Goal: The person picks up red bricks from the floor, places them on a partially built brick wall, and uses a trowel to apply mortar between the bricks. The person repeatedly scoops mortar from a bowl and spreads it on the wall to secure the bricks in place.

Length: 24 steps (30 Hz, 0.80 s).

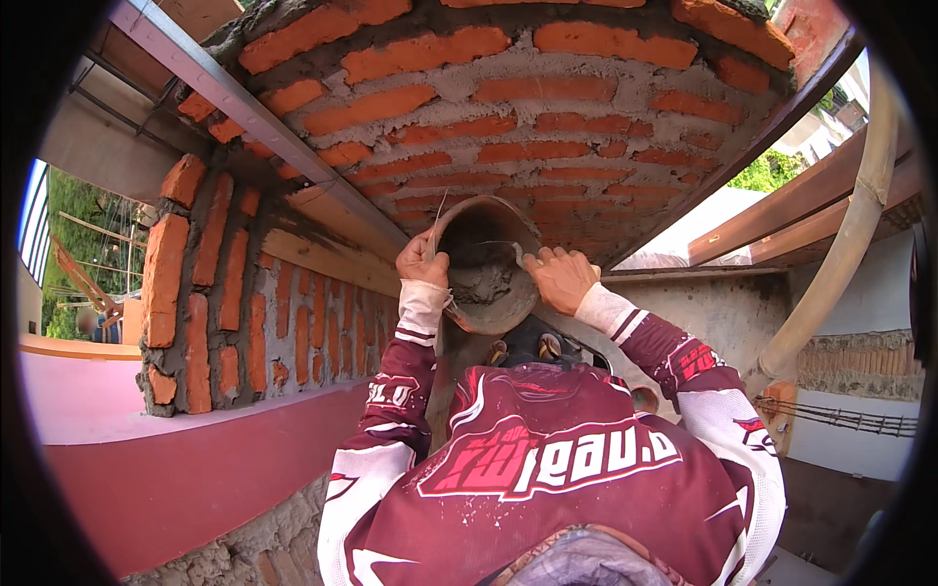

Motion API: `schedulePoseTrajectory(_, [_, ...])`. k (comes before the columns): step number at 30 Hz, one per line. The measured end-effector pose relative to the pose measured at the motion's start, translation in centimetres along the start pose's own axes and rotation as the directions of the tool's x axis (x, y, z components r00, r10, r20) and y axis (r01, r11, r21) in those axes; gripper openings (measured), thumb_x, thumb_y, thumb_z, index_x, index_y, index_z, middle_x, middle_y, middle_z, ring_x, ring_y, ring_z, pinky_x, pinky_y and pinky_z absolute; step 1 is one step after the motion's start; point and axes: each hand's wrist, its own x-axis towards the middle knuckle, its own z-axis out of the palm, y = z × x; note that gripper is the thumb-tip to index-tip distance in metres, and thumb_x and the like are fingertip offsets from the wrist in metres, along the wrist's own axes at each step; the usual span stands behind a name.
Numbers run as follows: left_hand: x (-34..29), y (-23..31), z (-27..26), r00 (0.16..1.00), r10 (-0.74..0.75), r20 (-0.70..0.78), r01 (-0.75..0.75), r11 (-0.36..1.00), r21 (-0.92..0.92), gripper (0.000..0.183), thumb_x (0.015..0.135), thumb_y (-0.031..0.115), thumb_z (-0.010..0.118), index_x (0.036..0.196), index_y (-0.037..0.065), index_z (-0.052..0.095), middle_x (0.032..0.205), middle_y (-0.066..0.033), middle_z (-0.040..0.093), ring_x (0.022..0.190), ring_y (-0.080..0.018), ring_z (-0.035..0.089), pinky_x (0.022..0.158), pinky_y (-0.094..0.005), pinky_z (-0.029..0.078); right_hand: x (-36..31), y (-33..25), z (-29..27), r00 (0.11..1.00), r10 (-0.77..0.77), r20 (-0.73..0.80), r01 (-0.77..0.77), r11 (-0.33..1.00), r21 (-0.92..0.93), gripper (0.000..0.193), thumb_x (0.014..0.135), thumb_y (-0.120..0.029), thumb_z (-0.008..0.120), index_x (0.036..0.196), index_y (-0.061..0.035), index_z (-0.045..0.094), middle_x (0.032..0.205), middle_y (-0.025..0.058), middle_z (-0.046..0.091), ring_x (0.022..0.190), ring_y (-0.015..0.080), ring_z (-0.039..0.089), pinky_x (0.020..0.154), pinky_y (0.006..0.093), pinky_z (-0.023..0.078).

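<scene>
In front of my body a round, mortar-smeared bucket [532, 234] is tipped so that I see into its mouth. Wet grey mortar [486, 283] lies inside it. My left hand [425, 262] is closed at the bucket's left side, with thumb and fingers pinched at the rim. On the opposite side my right hand [562, 277] is closed too, its knuckles up and its fingertips at the rim. Thin wire-like strands show near both hands; whether they are the bucket's handle I cannot make out.
A brick wall [528, 151] with grey mortar joints rises ahead. At the left are a brick pier [200, 293], a pink ledge [215, 469] and a metal straightedge [254, 112]. A bamboo pole [831, 283] and brown beams [782, 220] stand to the right.
</scene>
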Motion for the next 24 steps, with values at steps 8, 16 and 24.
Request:
schedulePoseTrajectory(8, [-0.1,0.5,2.6,0.991,0.136,-0.008,-0.136,0.991,0.006,0.007,0.073,-0.009,0.053,0.076,-0.003,0.055,0.119,-0.0142,0.07,0.101,-0.0146,0.063,0.089,-0.0266,0.048,0.8,0.0,2.6,0.888,0.039,0.458,-0.239,0.889,0.39,0.029,0.086,-0.023,0.059,0.101,-0.0005,0.071,0.095,0.0276,0.071,0.088,0.043,0.071,0.076,0.0492,0.057])
schedulePoseTrajectory(16, [0.9,0.6,-1.5,0.998,0.039,0.041,-0.036,0.997,-0.073,0.016,0.068,-0.006,0.059,0.067,0.002,0.045,0.114,-0.013,0.071,0.079,-0.01,0.054,0.072,-0.0272,0.047,-2.5,-3.1,4.3,0.993,0.01,0.121,-0.065,0.887,0.458,0.022,0.087,-0.022,0.057,0.1,-0.0075,0.067,0.086,0.0169,0.068,0.085,0.0327,0.069,0.073,0.0443,0.055])
schedulePoseTrajectory(24, [-0.5,0.8,2.4,0.994,0.075,0.084,-0.082,0.993,0.085,0.013,0.073,-0.007,0.054,0.082,-0.004,0.062,0.112,-0.0092,0.071,0.083,-0.0079,0.056,0.073,-0.0235,0.047,-1.1,1.1,-0.7,0.986,0.163,0.04,-0.162,0.987,-0.006,0.017,0.083,-0.018,0.061,0.092,-0.0063,0.068,0.088,0.0173,0.069,0.087,0.0327,0.071,0.072,0.0474,0.056])
